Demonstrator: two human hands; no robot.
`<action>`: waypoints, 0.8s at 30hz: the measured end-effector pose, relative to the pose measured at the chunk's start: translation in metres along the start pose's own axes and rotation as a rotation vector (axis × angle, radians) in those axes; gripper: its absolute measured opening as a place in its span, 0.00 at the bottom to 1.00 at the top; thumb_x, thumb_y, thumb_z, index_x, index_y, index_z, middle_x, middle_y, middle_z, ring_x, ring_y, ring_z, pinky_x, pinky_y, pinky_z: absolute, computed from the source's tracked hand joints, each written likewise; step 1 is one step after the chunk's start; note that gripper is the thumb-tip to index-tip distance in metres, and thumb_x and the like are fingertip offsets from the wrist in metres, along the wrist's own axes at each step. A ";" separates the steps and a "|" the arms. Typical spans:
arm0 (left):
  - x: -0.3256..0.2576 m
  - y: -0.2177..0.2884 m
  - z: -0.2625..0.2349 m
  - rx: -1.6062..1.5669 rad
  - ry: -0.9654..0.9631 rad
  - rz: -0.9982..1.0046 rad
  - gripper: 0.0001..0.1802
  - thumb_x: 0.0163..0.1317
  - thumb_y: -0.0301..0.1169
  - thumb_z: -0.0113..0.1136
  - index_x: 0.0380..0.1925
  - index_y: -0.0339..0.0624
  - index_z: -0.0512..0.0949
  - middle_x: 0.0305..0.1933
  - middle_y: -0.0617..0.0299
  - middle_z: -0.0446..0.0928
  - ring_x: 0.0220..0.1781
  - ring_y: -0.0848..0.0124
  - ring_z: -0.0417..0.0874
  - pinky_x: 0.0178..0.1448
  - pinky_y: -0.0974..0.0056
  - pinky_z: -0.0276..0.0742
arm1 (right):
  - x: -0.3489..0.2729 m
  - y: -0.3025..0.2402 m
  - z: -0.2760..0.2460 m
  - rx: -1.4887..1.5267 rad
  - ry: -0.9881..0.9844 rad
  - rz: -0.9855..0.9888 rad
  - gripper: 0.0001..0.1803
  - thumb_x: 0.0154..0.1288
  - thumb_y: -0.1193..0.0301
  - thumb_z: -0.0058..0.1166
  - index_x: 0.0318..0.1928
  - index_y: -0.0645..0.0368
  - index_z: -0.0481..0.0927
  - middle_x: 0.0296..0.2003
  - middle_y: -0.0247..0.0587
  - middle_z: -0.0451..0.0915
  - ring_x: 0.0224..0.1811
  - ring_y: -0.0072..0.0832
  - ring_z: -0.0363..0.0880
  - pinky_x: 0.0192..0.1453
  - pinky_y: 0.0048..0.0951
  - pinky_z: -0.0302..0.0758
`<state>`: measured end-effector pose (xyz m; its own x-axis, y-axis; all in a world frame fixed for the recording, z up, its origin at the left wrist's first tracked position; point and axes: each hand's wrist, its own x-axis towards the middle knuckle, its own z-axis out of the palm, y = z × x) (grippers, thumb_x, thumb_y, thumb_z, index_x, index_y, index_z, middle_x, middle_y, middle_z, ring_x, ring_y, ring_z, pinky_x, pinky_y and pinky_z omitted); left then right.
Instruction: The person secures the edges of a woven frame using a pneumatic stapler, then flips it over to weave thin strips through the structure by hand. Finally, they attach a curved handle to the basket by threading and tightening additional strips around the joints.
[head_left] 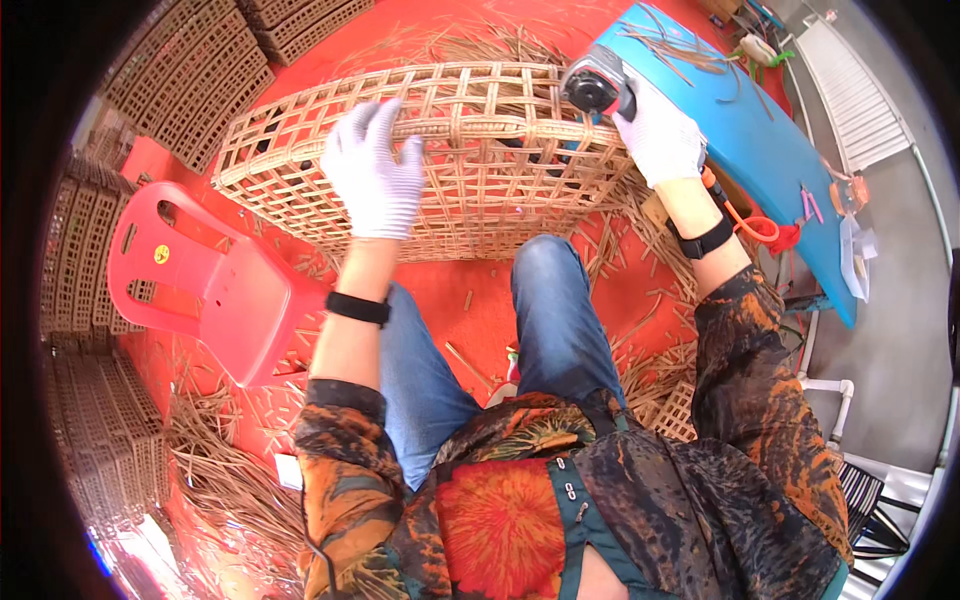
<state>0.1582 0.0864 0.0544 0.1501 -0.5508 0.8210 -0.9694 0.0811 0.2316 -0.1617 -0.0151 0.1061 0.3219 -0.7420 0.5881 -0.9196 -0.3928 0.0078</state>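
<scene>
A large woven rattan basket (480,190) with an open lattice lies in front of my knees, its long edge running across the view. My left hand (375,170), in a white glove, is at the left part of that edge with thumb and fingers apart, holding nothing. My right hand (660,130), gloved too, is wrapped round an air nail gun (598,82) with a grey body and a round black cap. The tool's head is at the basket's upper right corner; its tip is hidden. An orange air hose (742,222) hangs below my right wrist.
On my left stands a red plastic chair (200,280). Stacked woven baskets (185,75) fill the far left. A blue table (770,170) with loose strips borders the right side. Cane strips (235,460) and offcuts litter the red floor (470,320).
</scene>
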 end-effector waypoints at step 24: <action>0.020 -0.155 -0.022 -0.278 -0.202 0.215 0.27 0.42 0.34 0.78 0.48 0.51 0.85 0.47 0.61 0.83 0.51 0.59 0.82 0.58 0.56 0.74 | -0.037 -0.107 -0.128 -0.059 -0.189 -0.024 0.28 0.58 0.63 0.67 0.60 0.49 0.78 0.39 0.51 0.85 0.41 0.48 0.85 0.44 0.41 0.81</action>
<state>0.3160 0.0813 0.0466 -0.1188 -0.6469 0.7533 -0.8809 0.4187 0.2206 -0.1043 0.1242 0.1873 0.3754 -0.8239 0.4247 -0.9210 -0.3831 0.0709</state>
